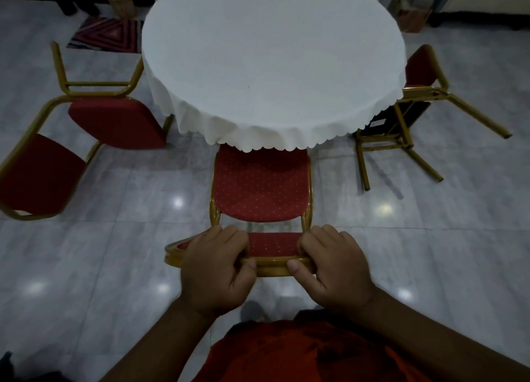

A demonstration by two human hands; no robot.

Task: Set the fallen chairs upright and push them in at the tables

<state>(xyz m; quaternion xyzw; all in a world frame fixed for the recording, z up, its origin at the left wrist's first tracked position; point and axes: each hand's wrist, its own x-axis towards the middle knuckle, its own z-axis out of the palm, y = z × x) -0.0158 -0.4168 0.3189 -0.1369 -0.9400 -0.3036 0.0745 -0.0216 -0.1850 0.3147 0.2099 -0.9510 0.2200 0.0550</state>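
Observation:
An upright chair [259,189] with a red dotted seat and gold frame stands right in front of me, its seat front just under the cloth edge of the round table [272,51]. My left hand [215,269] and my right hand [332,269] both grip the top rail of its backrest. A second red chair [111,120] lies on its side on the floor left of the table, legs pointing away. A third chair [401,120] lies tipped over at the table's right, its legs sticking out to the right.
Shiny grey floor tiles [129,267] surround the table. A striped red mat [109,33] and a woven basket [120,4] lie at the far left. Dark furniture and a box [413,20] stand at the back right.

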